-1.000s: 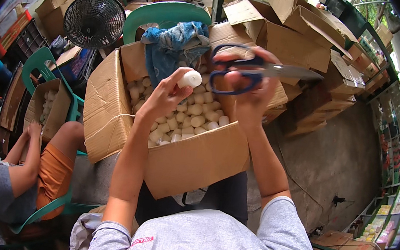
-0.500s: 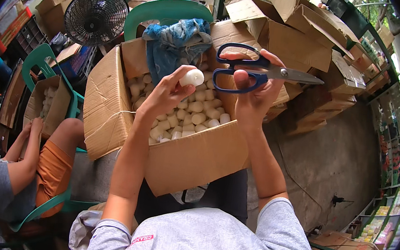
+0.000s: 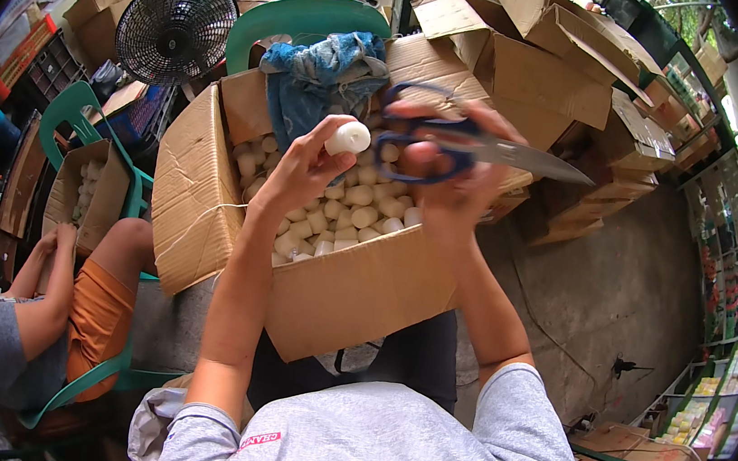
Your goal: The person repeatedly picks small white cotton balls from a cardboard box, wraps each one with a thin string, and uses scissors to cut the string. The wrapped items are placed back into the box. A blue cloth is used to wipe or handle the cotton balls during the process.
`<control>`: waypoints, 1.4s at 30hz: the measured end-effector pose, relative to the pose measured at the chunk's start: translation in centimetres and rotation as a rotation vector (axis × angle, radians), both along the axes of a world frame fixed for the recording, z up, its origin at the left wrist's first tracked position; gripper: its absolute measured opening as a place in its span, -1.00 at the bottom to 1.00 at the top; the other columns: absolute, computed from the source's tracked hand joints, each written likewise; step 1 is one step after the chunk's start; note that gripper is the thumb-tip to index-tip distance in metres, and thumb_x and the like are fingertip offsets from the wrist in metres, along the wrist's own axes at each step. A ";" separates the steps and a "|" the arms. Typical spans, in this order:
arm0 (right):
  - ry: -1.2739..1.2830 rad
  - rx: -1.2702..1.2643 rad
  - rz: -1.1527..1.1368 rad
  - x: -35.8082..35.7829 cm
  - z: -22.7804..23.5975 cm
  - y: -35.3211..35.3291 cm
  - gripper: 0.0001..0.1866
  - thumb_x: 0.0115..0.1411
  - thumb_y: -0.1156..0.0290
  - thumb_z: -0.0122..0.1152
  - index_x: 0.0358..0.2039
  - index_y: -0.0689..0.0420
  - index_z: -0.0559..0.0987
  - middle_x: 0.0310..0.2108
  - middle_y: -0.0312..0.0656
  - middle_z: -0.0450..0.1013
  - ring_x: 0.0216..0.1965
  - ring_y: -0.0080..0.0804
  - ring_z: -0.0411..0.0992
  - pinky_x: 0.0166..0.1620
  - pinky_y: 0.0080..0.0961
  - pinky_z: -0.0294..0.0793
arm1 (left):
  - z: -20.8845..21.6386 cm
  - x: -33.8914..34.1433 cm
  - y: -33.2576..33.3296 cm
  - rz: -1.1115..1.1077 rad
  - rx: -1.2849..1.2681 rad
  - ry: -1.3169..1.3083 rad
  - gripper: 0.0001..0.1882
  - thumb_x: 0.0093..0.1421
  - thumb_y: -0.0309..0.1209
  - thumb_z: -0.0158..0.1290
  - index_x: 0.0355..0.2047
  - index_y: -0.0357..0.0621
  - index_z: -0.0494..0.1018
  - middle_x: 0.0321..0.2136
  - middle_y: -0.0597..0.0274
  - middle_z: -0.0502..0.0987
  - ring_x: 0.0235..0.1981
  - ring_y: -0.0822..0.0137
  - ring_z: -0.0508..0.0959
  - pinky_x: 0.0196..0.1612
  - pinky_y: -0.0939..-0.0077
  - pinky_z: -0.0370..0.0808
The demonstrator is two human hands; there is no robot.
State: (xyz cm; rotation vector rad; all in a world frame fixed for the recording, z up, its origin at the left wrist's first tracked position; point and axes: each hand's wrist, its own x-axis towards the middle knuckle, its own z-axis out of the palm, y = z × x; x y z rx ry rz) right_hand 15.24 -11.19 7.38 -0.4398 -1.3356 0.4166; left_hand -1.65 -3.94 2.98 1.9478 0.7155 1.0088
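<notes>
Between the fingers and thumb of my left hand [image 3: 311, 162] is a short white candle [image 3: 348, 138], its round end facing up and to the right. My right hand [image 3: 462, 173] holds a large pair of scissors [image 3: 536, 159] with dark blue handles; fingers pass through the loops and the blades point right, close together. Motion smears this hand and the handles. Below both hands an open cardboard box [image 3: 358, 288] holds many similar white candles [image 3: 348, 216]. A blue cloth [image 3: 322, 79] hangs over the box's far side, partly on a green chair [image 3: 307, 14].
A black fan [image 3: 176, 29] stands at the far left. Another person [image 3: 41, 312] sits on the left, hands at a smaller box [image 3: 92, 199] of white pieces. Stacked cardboard boxes [image 3: 555, 79] fill the far right, and shelves of goods [image 3: 714, 397] line the right edge.
My right hand has swung slightly left with the scissors, bringing the handles nearer the candle. The left hand has shifted a little left, still holding the candle.
</notes>
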 end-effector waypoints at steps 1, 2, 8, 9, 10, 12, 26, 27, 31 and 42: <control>-0.188 -0.097 -0.046 0.6 -2.2 0.5 -0.45 0.15 0.67 0.17 0.11 0.14 0.20 -0.16 -0.02 0.49 -0.11 -0.30 0.51 -0.11 -0.48 0.53 | -0.1 0.1 0.0 -0.010 0.023 0.024 -0.59 0.21 -0.39 0.15 0.06 -0.06 0.34 -0.44 0.33 0.43 -0.49 0.52 0.29 -0.41 0.60 0.33; -0.370 -0.194 -0.089 0.8 -2.8 0.8 -0.42 0.18 0.64 0.17 0.15 0.12 0.15 -0.15 0.00 0.48 -0.10 -0.27 0.50 -0.10 -0.46 0.53 | -0.3 0.0 0.2 -0.016 0.048 0.053 -0.59 0.21 -0.38 0.15 0.06 -0.06 0.34 -0.44 0.32 0.43 -0.49 0.52 0.28 -0.41 0.59 0.33; -0.009 0.041 -0.038 -0.4 -0.2 -0.2 -0.48 0.13 0.71 0.17 0.09 0.16 0.27 -0.15 -0.05 0.48 -0.14 -0.36 0.53 -0.10 -0.49 0.51 | -0.2 0.2 0.1 0.008 0.020 0.055 -0.61 0.23 -0.41 0.12 0.04 -0.10 0.32 -0.46 0.30 0.43 -0.49 0.53 0.31 -0.42 0.59 0.34; -0.196 -0.044 -0.119 -0.1 -1.9 0.0 -0.47 0.13 0.72 0.15 0.10 0.15 0.26 -0.17 -0.05 0.48 -0.13 -0.36 0.52 -0.10 -0.51 0.51 | -0.4 -0.1 0.1 0.014 0.000 0.087 -0.61 0.23 -0.42 0.12 0.04 -0.10 0.31 -0.46 0.30 0.43 -0.48 0.53 0.32 -0.42 0.59 0.34; -0.382 -0.124 -0.208 0.1 -3.5 0.2 -0.47 0.14 0.72 0.14 0.11 0.14 0.24 -0.19 -0.06 0.48 -0.13 -0.36 0.52 -0.10 -0.54 0.50 | -0.4 -0.2 0.3 0.013 -0.014 0.120 -0.61 0.23 -0.42 0.11 0.04 -0.11 0.30 -0.46 0.30 0.43 -0.48 0.53 0.33 -0.42 0.59 0.33; -0.051 -0.217 -0.010 0.6 -3.6 0.9 -0.45 0.12 0.73 0.16 0.10 0.15 0.25 -0.23 -0.11 0.48 -0.22 -0.42 0.51 -0.14 -0.61 0.49 | -0.4 0.4 1.1 -0.113 -0.082 -0.202 -0.62 0.26 -0.38 0.08 0.05 -0.09 0.28 -0.41 0.28 0.45 -0.47 0.51 0.39 -0.40 0.59 0.35; 0.349 -1.100 0.836 -5.4 -3.4 -2.2 -0.31 0.23 -0.26 -0.04 -0.02 0.16 0.40 -0.54 -0.38 0.37 -0.55 -0.59 0.33 -0.43 -0.63 0.35 | -0.3 -1.4 2.5 -0.199 -0.430 -0.943 -0.26 0.19 0.11 0.00 0.28 0.17 0.03 0.29 0.14 0.06 0.26 -0.01 0.18 0.10 -0.12 0.32; 0.352 -1.099 0.842 -5.5 -3.3 -1.8 -0.32 0.23 -0.26 -0.04 -0.02 0.16 0.41 -0.54 -0.37 0.37 -0.55 -0.59 0.34 -0.43 -0.63 0.35 | -0.3 -1.4 2.3 -0.209 -0.416 -0.929 -0.25 0.19 0.11 -0.01 0.29 0.17 0.02 0.30 0.16 0.06 0.25 0.00 0.19 0.09 -0.09 0.33; 0.339 -1.057 0.834 -5.0 -2.9 -1.9 -0.32 0.23 -0.27 -0.04 -0.03 0.16 0.42 -0.57 -0.37 0.37 -0.57 -0.57 0.35 -0.46 -0.61 0.35 | -0.2 -1.3 2.1 -0.193 -0.378 -0.907 -0.27 0.20 0.10 -0.01 0.29 0.17 0.03 0.29 0.20 0.08 0.24 0.03 0.21 0.09 -0.02 0.36; 0.293 -1.042 0.756 -4.8 -2.7 -1.2 -0.27 0.19 -0.31 -0.04 -0.02 0.17 0.40 -0.56 -0.36 0.40 -0.59 -0.59 0.35 -0.48 -0.64 0.36 | -0.2 -1.4 2.0 -0.253 -0.381 -0.919 -0.37 0.26 0.00 -0.02 0.24 0.09 0.09 0.21 0.29 0.19 -0.03 0.36 0.40 -0.09 0.35 0.48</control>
